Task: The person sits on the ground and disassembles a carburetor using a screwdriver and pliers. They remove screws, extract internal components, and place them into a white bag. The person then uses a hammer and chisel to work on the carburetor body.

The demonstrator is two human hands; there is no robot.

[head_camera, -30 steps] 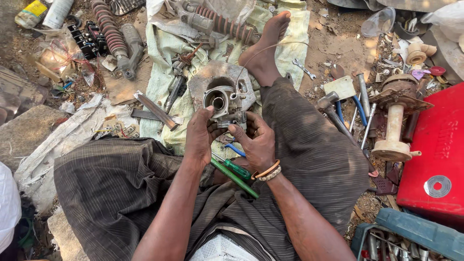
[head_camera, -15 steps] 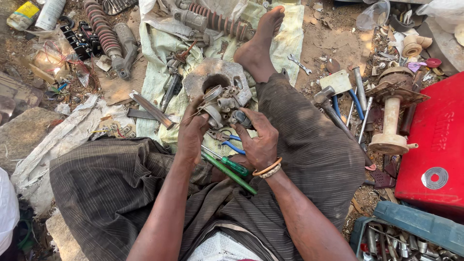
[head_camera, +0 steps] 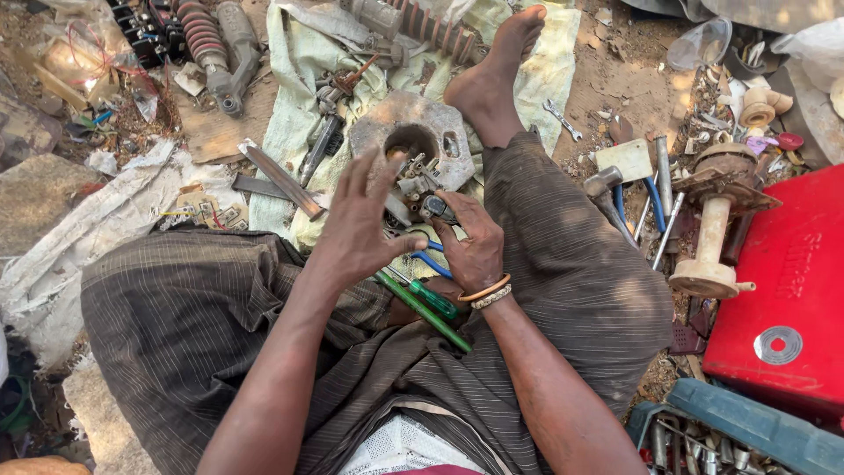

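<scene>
Between your knees, your right hand [head_camera: 470, 251] pinches a small metal carburetor-like part [head_camera: 420, 189] above the grey engine casing [head_camera: 413, 141]. Your left hand [head_camera: 356, 229] has spread fingers, so the part may slip and fall.

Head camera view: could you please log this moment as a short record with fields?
setting: person seated on the ground, one bare foot stretched out on a pale cloth
left hand: open, fingers spread, beside the small metal assembly
right hand: grips the small metal assembly from below
under the hands: round metal housing on the cloth
lap: green-handled screwdriver
to the right: red case, cream spindle part
top left: coil-spring shock absorber
</scene>
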